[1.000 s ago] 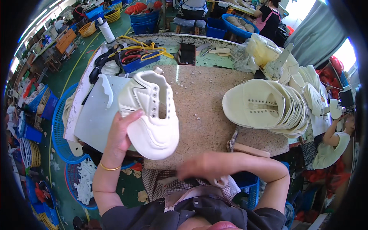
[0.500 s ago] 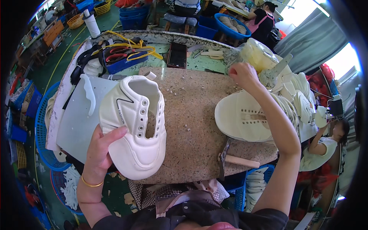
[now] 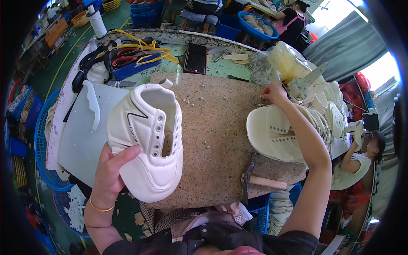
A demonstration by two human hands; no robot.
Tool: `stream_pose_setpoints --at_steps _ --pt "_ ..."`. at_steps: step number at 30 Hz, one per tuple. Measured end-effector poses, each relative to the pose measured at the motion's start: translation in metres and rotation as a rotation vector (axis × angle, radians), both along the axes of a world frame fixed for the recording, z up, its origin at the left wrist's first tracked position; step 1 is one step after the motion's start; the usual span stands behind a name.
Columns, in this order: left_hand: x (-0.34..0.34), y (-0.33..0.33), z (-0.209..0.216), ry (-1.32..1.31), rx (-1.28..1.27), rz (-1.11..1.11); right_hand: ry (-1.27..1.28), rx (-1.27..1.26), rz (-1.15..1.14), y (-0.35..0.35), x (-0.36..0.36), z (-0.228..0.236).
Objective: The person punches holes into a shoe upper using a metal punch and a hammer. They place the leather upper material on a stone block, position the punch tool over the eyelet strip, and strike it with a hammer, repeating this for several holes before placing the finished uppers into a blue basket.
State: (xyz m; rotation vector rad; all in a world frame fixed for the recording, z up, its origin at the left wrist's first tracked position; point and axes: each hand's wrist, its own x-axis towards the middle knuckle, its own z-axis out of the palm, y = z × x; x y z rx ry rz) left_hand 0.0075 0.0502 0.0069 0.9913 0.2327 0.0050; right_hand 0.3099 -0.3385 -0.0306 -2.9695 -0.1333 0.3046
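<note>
My left hand (image 3: 112,168) grips a white shoe upper (image 3: 153,174) by its side, thumb on top. The upper hangs over the left part of the stone slab, its toe toward me and its row of eyelets facing up. My right hand (image 3: 274,94) is at the far side of a stack of cream shoe uppers (image 3: 265,127), just short of a clear plastic bag (image 3: 263,66). Its fingers are curled together; whatever they may hold is too small or hidden to make out. Small pale crumbs lie around those fingertips.
A hammer (image 3: 267,182) lies at the slab's (image 3: 212,148) near right edge. Behind the slab are a phone (image 3: 196,58) and a blue tray (image 3: 136,68) with red-handled tools. A glue-coated spatula (image 3: 312,78) leans by the bag. Co-workers sit at the right.
My right hand has come down a little toward me, fingers lower beside the stack. The stack of uppers has shifted slightly right and nearer. My left hand keeps its hold on the shoe upper.
</note>
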Motion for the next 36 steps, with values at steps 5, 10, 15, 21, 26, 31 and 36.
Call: stream_pose_setpoints --at_steps 5,10,15,21,26,31,36 --pt "-0.002 -0.006 0.000 0.026 -0.026 -0.051 -0.200 -0.079 0.102 0.005 0.003 0.006" --pt "-0.006 -0.013 0.003 0.067 -0.016 -0.081 -0.031 0.878 0.218 0.076 -0.071 0.074" --pt "-0.009 -0.028 -0.001 0.066 -0.107 -0.171 0.436 1.160 0.356 0.139 -0.196 0.090" --pt "-0.017 -0.044 0.004 0.041 -0.141 -0.234 0.061 1.077 0.605 0.147 -0.233 0.062" --pt "-0.021 -0.049 0.002 0.050 -0.153 -0.251 -0.048 1.154 0.545 0.140 -0.245 0.054" --pt "-0.022 -0.052 -0.001 0.040 -0.162 -0.267 0.089 1.225 0.407 0.135 -0.249 0.052" --pt "-0.021 -0.058 0.001 0.047 -0.166 -0.277 0.173 1.344 0.306 0.132 -0.251 0.046"
